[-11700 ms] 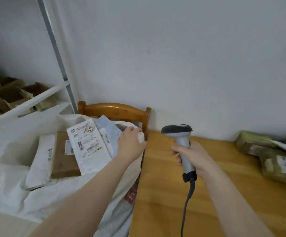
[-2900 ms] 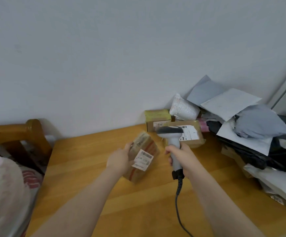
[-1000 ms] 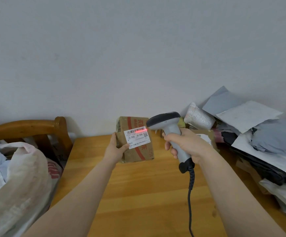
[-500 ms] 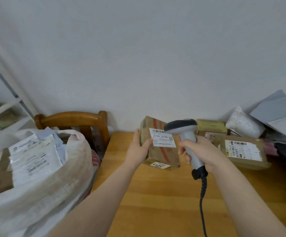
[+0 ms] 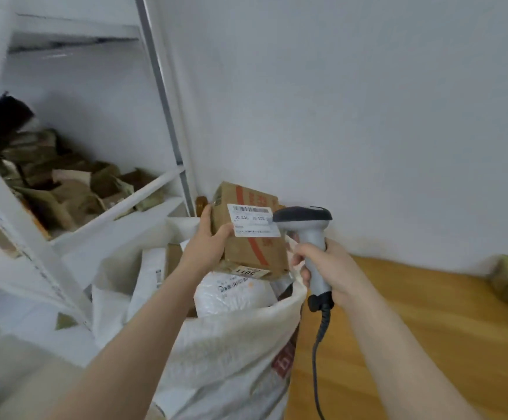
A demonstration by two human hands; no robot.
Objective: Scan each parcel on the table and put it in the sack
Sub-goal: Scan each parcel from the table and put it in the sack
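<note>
— Where's the box [image 5: 248, 237]?
— Above the sack's [image 5: 231, 344] open mouth, beyond the table's [image 5: 428, 328] left edge. The left hand [image 5: 208, 247] grips its left side, thumb on the front.
— The right hand [image 5: 328, 268]?
— Fingers wrapped round the scanner [image 5: 304, 218] handle, just beside the box.

Brown parcel [image 5: 248, 237] with red stripe and white label; grey, black-headed scanner [image 5: 310, 237]; white sack [image 5: 231, 350].

At frame centre the left hand [image 5: 208, 248] grips a brown parcel [image 5: 248, 230] above the white sack [image 5: 231, 344]; the right hand [image 5: 328, 268] holds the scanner [image 5: 307, 234] beside it.
</note>
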